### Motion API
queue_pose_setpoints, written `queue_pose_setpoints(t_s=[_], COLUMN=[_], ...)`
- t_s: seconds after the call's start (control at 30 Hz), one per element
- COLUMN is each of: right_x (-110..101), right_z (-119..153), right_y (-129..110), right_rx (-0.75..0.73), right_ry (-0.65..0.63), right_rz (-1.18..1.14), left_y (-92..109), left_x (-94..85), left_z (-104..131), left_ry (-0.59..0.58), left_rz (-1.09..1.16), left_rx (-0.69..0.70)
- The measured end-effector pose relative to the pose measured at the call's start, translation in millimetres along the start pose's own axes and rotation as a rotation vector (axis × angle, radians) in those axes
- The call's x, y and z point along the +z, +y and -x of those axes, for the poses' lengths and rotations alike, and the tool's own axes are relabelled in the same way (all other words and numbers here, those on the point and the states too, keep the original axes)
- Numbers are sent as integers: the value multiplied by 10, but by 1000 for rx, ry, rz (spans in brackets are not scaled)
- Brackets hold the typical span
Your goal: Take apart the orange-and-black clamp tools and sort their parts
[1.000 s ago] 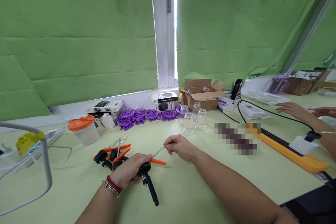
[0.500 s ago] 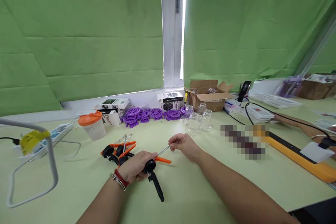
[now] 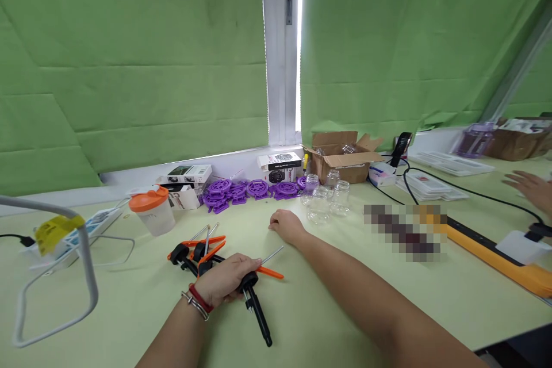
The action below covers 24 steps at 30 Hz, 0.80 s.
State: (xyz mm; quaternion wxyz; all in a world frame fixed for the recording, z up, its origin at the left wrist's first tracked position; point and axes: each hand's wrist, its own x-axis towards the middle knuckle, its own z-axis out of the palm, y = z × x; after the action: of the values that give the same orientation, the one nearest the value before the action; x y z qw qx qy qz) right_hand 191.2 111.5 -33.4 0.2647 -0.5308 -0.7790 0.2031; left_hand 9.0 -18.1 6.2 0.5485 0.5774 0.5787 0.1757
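My left hand (image 3: 226, 280) is closed around a black tool (image 3: 260, 313) with a round black collar, an orange lever and a thin metal rod. The black shaft points toward me, while the rod sticks out past my thumb, pointing away to the right. Beyond the rod's tip, my right hand (image 3: 287, 225) is low over the table, short of the glass jars. Its fingers are curled together, and whatever they may hold is hidden. Similar black-and-orange tools (image 3: 200, 253) with metal rods lie in a pile just beyond my left hand.
Purple wheel-shaped parts (image 3: 257, 188) and small boxes (image 3: 279, 168) line the back. Clear glass jars (image 3: 319, 207) stand before an open cardboard box (image 3: 349, 169). An orange-lidded cup (image 3: 150, 210) and white metal frame (image 3: 90, 276) are left. A co-worker's hand (image 3: 528, 187) reaches in right.
My right hand has let go of the metal rod's end and moved up and slightly left, away from it. My left hand keeps the tool. The co-worker's hand has lifted and moved right.
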Motion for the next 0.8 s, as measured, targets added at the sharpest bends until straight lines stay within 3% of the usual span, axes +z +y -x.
queue_pose_setpoints(t_s=[0.17,0.43,0.6,0.7,0.8], right_x=[122,57,-122,-186,-166], right_z=[-181,-57,355,701,984], right_y=[-40,24,-71,-167,-268], right_rx=[62,119,170,175,69], right_ry=[7,80,5,-158,-276], right_rz=[-13,-240,-474,-411,-361], left_y=[87,112,89,40,24], left_x=[-52,-56,-3,28,52], left_z=[42,18,40,23,14], left_ry=[14,80,92,117,242], left_rz=[164,232,-118,-388,-617], left_rx=[-50,91,64,118,136])
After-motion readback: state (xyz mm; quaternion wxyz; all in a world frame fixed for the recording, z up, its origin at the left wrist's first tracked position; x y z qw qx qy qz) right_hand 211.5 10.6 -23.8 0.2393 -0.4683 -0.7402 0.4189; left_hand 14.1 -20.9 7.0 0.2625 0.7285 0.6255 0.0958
